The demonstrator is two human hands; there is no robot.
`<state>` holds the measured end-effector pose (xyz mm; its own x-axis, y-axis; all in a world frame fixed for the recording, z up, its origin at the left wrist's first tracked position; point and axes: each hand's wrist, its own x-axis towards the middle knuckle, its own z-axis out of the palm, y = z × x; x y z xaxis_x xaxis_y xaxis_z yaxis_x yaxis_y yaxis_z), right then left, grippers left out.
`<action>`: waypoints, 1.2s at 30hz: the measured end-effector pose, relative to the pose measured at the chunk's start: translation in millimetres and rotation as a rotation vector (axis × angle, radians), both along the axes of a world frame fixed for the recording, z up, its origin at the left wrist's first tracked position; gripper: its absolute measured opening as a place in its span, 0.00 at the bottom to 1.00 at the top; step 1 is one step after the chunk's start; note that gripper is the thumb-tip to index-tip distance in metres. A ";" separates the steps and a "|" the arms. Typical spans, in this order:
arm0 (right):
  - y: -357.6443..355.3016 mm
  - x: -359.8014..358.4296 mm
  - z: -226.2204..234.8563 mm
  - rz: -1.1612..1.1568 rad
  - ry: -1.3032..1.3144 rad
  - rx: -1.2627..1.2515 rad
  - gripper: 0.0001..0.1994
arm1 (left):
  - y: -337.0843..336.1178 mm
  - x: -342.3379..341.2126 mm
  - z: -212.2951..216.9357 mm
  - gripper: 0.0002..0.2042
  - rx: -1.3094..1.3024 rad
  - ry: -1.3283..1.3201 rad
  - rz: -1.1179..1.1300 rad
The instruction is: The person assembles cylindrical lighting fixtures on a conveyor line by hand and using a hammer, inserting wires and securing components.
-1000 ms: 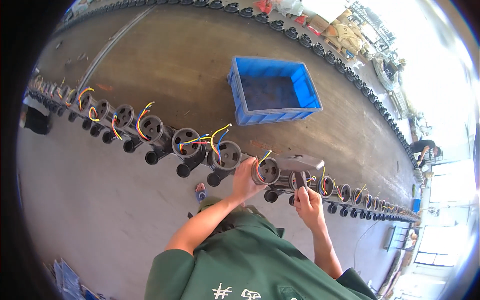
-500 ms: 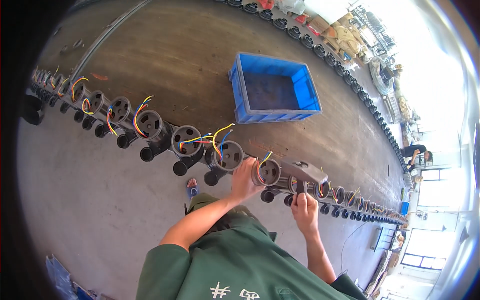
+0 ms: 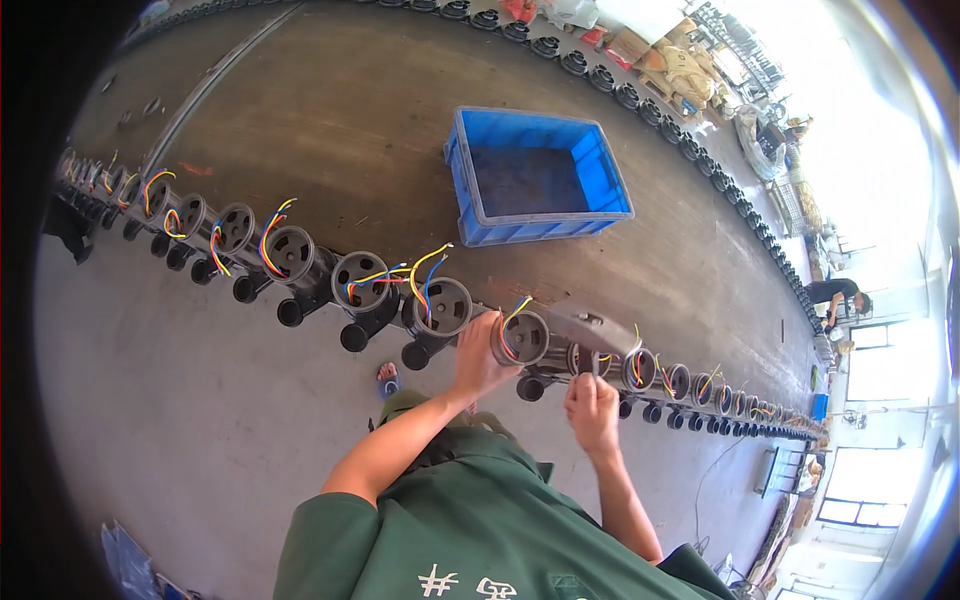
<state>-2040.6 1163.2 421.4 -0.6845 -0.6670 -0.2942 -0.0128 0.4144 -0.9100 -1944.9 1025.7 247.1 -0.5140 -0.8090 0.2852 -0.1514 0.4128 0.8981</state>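
Observation:
A round dark metal housing [image 3: 531,345] with red, yellow and blue wires stands at the table's near edge. My left hand [image 3: 478,362] is wrapped round its left side, steadying it by the rim. Just right of it, my right hand [image 3: 594,408] grips a hammer [image 3: 598,330] by the handle, its head raised above the neighbouring housings and partly covering one of them. To the left of my left hand stands another wired housing [image 3: 442,307], its short side pipe pointing toward me.
A blue plastic crate [image 3: 535,226] sits on the long brown table [image 3: 370,150] beyond the housings. The row of wired housings runs along the near edge both ways; dark round parts [image 3: 601,79] line the far edge. Another person [image 3: 838,294] bends at the far right.
The hammer and my right hand have shifted slightly left and up, closer to the held housing. My left hand keeps its hold. The whole view has shifted a little.

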 end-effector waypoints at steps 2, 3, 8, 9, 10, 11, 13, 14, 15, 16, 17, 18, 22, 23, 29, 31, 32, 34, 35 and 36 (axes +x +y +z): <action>13.4 -0.9 -52.0 0.089 0.358 0.214 0.25 | 0.8 -1.9 0.1 0.47 0.000 0.009 -0.014; 10.6 -0.8 -61.1 0.126 0.374 0.279 0.23 | 0.2 -2.5 -1.1 0.48 -0.041 0.021 -0.020; -4.8 -14.6 -27.6 0.229 0.173 0.387 0.27 | 3.0 -0.2 -9.4 0.49 -0.054 -0.012 -0.005; -3.0 -14.1 -18.7 0.225 0.091 0.366 0.26 | 5.6 2.5 -10.1 0.48 -0.042 -0.027 -0.009; 3.1 -16.5 -16.6 0.192 0.019 0.282 0.25 | 0.5 -3.0 -7.1 0.48 -0.047 -0.027 -0.008; 4.5 -15.3 -0.5 0.150 -0.032 0.235 0.25 | 6.1 -2.5 2.0 0.44 -0.020 -0.013 0.029; 11.9 -16.9 25.2 0.087 -0.065 0.065 0.22 | 18.0 -4.5 -0.2 0.40 0.117 -0.109 0.125; 17.4 -17.8 37.0 0.080 0.019 0.031 0.21 | 27.1 -3.9 -2.6 0.38 0.188 -0.157 0.171; 25.0 -22.4 45.0 0.057 0.016 -0.004 0.20 | 47.1 -2.6 -21.2 0.29 0.126 -0.351 0.308; 34.4 -26.7 53.3 0.020 0.019 -0.039 0.20 | 55.8 -1.9 -21.5 0.27 0.309 -0.315 0.153; 40.2 -28.5 63.1 0.023 0.064 -0.033 0.21 | 60.2 -1.1 -13.0 0.25 0.493 -0.282 0.000; 46.7 -30.9 68.9 -0.013 0.023 -0.037 0.22 | 67.4 -2.6 -3.7 0.23 0.593 -0.188 -0.163; 71.2 -39.7 67.3 -0.153 -0.100 -0.084 0.22 | 73.7 -34.4 104.2 0.28 0.477 -0.020 -0.444; 75.0 -41.3 66.3 -0.168 -0.111 -0.082 0.22 | 73.6 -48.2 111.2 0.30 0.450 -0.077 -0.440; 93.9 -43.4 71.6 -0.222 -0.092 -0.122 0.20 | 77.6 -72.0 96.2 0.18 0.260 -0.169 -0.515; 96.0 -47.8 54.3 -0.202 -0.018 -0.127 0.19 | 78.9 -60.0 90.9 0.17 0.173 -0.227 -0.574; 96.0 -50.9 39.3 -0.189 0.019 -0.129 0.19 | 78.8 -53.9 90.4 0.17 0.130 -0.255 -0.600; 96.0 -55.8 -1.5 -0.181 0.151 0.052 0.20 | 80.6 -48.3 76.7 0.14 -0.124 -0.179 -0.554; 102.1 -63.6 -31.2 -0.106 0.241 0.216 0.21 | 81.2 -49.9 70.8 0.14 -0.182 -0.158 -0.554; 107.0 -69.7 -52.5 -0.025 0.328 0.383 0.23 | 81.3 -51.9 67.8 0.13 -0.237 -0.140 -0.548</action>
<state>-2110.3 1270.3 368.9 -0.7965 -0.5354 -0.2811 -0.2580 0.7214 -0.6427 -1996.8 1107.0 314.9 -0.8831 -0.3386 0.3248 0.0298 0.6504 0.7590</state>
